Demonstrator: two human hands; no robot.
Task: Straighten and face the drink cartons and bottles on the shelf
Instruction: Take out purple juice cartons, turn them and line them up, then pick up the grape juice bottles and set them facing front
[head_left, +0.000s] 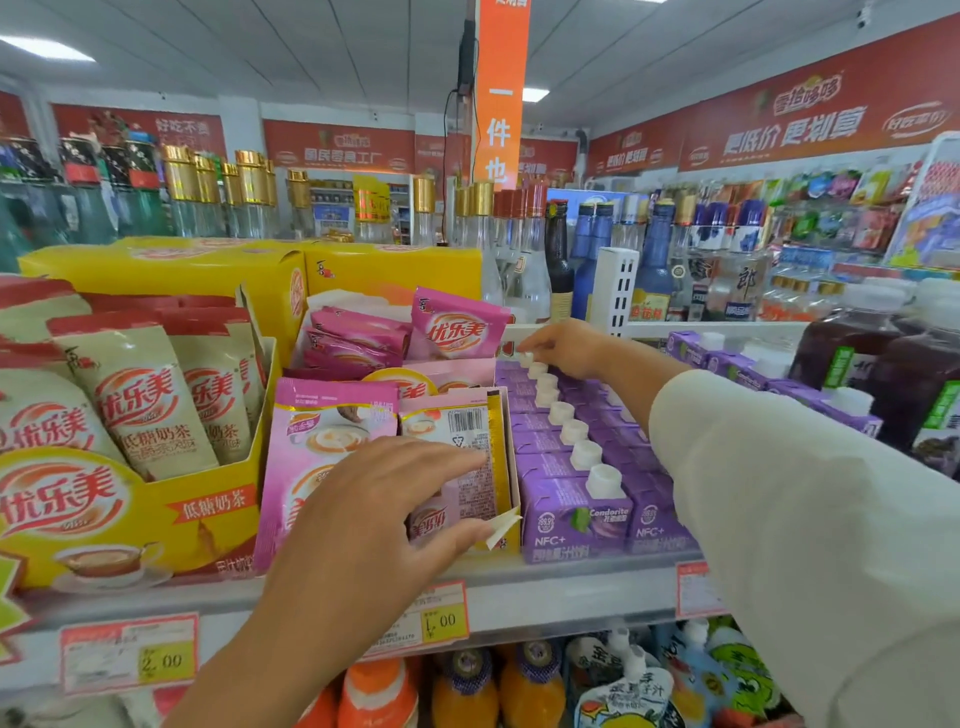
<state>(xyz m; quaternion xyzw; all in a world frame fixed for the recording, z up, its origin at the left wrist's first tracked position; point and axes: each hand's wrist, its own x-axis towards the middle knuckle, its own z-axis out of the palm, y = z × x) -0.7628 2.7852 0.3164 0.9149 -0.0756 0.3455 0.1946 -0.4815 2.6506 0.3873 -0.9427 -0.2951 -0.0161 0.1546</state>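
Purple drink cartons (574, 517) with white screw caps stand in rows running back on the shelf (571, 582). My right hand (563, 345) reaches over the rows to the rearmost carton (511, 373), fingers pinched at its white cap. My left hand (384, 512) hovers in front of the pink milk-tea sachet box (332, 441), fingers spread, touching the sachets and holding nothing. Dark juice bottles (852, 348) with white caps stand to the right of the cartons.
A yellow display box (130, 519) of milk-tea packets fills the left of the shelf. Glass bottles (524, 244) stand behind on the far side. Price tags (441, 618) hang on the shelf edge; orange bottles (530, 686) and pouches (628, 686) sit below.
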